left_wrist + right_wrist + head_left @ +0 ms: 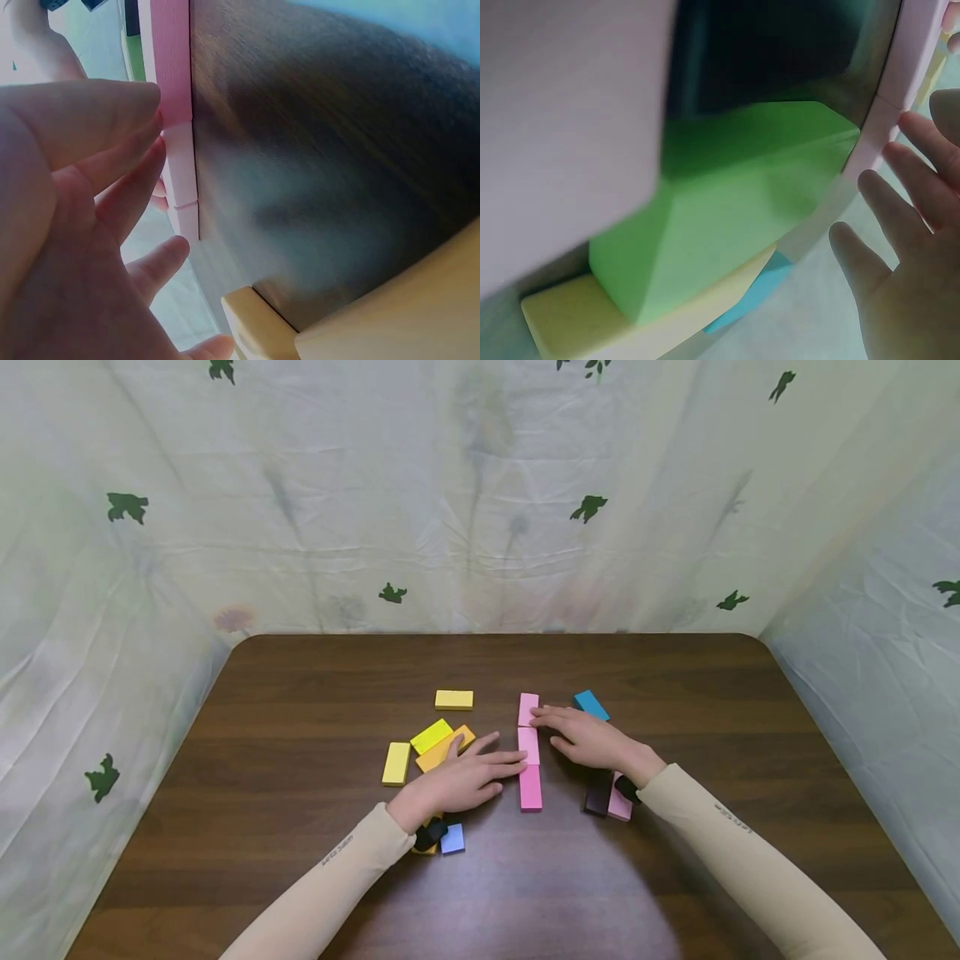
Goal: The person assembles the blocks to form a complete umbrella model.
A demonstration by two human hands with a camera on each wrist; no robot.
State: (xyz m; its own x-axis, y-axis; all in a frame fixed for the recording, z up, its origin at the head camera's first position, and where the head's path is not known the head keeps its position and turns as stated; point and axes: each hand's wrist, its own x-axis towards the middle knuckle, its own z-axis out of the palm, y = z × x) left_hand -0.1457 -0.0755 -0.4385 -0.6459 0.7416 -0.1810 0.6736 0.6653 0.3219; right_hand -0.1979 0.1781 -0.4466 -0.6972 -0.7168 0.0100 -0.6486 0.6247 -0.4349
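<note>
Three pink blocks lie end to end in a straight column on the table: a light pink one [528,703] at the far end, another light pink one [528,742] in the middle, and a deeper pink one [531,792] nearest. My left hand [467,779] reaches in from the left with fingers extended, its fingertips at the joint between the middle and nearest blocks. From the right, my right hand [588,735] has its fingertips at the far block's side. Neither hand grips a block. In the left wrist view, the pink column [171,67] runs past the left fingertips.
Yellow [396,764] and orange [433,757] blocks lie left of the column, with a light blue block [452,839] by the left wrist. Around the right hand are a blue block [592,704], a dark block [597,796], a pink block [619,803] and a green block [727,187].
</note>
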